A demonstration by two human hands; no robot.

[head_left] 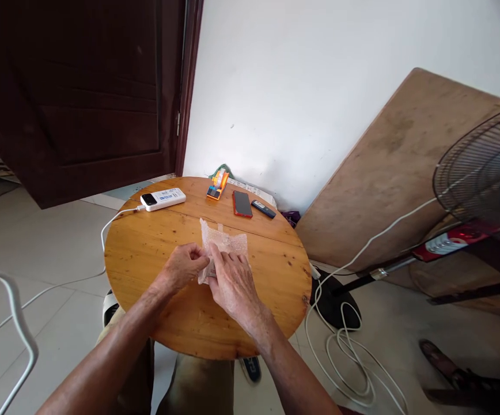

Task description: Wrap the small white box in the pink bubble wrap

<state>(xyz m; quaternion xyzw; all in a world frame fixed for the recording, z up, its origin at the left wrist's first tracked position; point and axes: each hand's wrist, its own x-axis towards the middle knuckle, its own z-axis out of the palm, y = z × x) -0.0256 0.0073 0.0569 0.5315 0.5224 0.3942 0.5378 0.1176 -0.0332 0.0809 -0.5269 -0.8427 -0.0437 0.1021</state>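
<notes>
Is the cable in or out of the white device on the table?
In: the white cable ends in a plug at the left end of the white device, no gap showing. Charging: cannot tell.

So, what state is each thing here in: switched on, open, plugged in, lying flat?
Bubble wrap: on the table, partly covered
Left hand: curled at the wrap's left edge, grip unclear
Right hand: laid over the wrap
Phone: face up, screen dark
White device: flat, cable plugged in
Dark handset: lying flat
Door: open
Board: leaning
Fan: can't tell whether it's spinning
</notes>
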